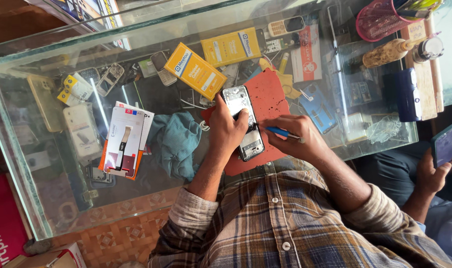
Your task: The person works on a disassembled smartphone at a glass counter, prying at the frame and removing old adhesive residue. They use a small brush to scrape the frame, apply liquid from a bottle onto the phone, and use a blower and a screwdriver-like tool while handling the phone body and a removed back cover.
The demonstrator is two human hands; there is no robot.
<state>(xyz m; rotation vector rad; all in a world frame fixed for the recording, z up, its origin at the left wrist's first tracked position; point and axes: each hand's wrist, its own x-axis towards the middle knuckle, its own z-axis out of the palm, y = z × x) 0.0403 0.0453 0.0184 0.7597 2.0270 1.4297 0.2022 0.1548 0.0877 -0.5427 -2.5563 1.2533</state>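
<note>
Your left hand (229, 130) clamps the opened phone's glossy metal frame (244, 121) on the red mat (273, 94); your right hand (298, 136) pinches a slim blue screwdriver (281, 132)

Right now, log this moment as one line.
left hand: steadies opened silver phone | right hand: holds blue-handled tool | surface: red work mat on glass counter

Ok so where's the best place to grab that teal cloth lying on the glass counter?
Probably pinch the teal cloth at its bunched upper folds, coming from above. It lies crumpled and loose on the glass counter, left of the left hand, so the raised folds give fingers something to close on.
</note>
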